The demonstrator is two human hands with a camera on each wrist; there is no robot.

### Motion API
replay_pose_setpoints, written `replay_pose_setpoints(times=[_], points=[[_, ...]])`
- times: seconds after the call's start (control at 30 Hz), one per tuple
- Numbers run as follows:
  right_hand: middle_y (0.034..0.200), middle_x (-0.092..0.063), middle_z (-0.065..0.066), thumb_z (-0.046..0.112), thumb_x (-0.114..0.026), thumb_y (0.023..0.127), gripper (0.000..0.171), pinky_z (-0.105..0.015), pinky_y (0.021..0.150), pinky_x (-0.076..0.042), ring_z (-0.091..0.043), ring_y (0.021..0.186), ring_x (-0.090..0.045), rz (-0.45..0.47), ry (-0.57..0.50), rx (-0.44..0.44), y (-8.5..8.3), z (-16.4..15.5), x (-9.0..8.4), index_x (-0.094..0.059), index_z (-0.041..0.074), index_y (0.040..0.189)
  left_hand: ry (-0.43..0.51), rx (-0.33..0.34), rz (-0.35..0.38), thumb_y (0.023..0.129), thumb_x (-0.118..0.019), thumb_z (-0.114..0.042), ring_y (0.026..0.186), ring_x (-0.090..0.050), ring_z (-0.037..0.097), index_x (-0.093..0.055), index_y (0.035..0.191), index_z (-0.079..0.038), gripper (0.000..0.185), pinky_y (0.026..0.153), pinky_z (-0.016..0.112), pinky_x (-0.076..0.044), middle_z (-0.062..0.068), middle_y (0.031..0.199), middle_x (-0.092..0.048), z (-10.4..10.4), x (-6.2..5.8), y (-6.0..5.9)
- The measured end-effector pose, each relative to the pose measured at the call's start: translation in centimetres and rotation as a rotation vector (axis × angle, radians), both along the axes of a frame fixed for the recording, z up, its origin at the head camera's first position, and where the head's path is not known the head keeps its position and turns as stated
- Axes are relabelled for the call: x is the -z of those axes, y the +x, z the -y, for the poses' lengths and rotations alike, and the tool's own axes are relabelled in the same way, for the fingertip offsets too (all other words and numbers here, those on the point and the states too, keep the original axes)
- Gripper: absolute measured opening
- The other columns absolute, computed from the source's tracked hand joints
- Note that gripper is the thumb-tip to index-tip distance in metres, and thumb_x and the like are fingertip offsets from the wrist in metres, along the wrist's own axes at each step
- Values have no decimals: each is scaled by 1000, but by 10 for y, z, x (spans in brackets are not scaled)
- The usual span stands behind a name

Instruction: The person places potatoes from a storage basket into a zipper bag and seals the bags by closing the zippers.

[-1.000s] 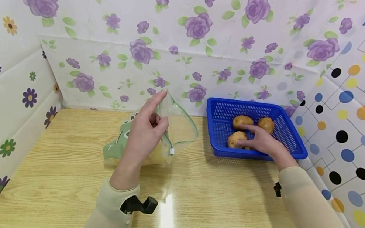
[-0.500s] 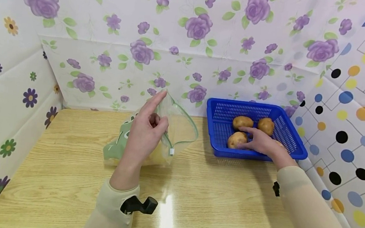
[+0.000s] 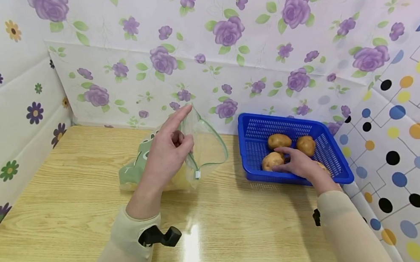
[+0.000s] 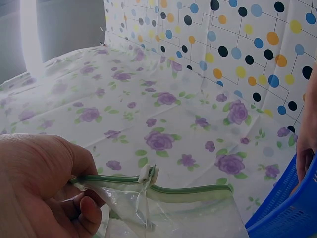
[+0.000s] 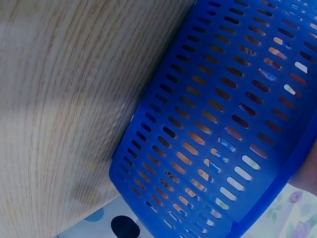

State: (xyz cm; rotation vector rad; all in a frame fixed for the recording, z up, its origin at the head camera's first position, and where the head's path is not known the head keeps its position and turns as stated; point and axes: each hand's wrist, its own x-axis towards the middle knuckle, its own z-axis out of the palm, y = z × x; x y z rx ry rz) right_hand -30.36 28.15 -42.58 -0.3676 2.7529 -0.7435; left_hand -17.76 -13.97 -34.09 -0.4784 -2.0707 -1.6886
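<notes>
In the head view my left hand [image 3: 167,152] holds the green-edged mouth of a clear zip bag [image 3: 208,148], which stands open toward the right. The bag's lower part is green with a cartoon print, and something yellowish shows through it. Up close in the left wrist view, my thumb and fingers grip the bag's green zip strip [image 4: 198,190] beside its white slider [image 4: 147,174]. Inside the blue basket [image 3: 266,177], my right hand [image 3: 300,162] has its fingers and thumb curled around the right side of the front-left potato [image 3: 271,160]. The basket's wall hides that hand's fingers in the right wrist view.
Two more potatoes lie behind it, one at the back left [image 3: 279,141] and one at the back right [image 3: 306,145]. Another potato [image 3: 323,167] is partly hidden by the right hand. A flowered cloth wall rises behind the wooden table [image 3: 230,231]; a dotted one stands on the right.
My right hand has shifted slightly toward the front of the basket, its fingers now closer about the front-left potato. The left hand and the bag have stayed put.
</notes>
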Motion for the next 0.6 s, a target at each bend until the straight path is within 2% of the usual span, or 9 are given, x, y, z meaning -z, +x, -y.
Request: replay_pose_setpoints(times=[0.23, 0.6], points=[[152, -58, -29, 34, -85, 100, 75, -61, 102, -51, -43, 124, -62, -22, -9, 13, 2, 1, -2, -54, 1, 160, -1, -1, 0, 101, -56, 6, 62, -42, 19, -53, 167, -23, 72, 54, 25, -37, -9, 169, -46, 0, 0, 0], [149, -59, -29, 31, -88, 98, 70, -57, 99, -52, -41, 120, -61, -62, -58, 30, 1, 0, 0, -60, 1, 154, -8, -2, -9, 101, -56, 7, 62, -43, 19, -53, 167, -19, 71, 54, 25, -37, -8, 168, -47, 1, 0, 0]])
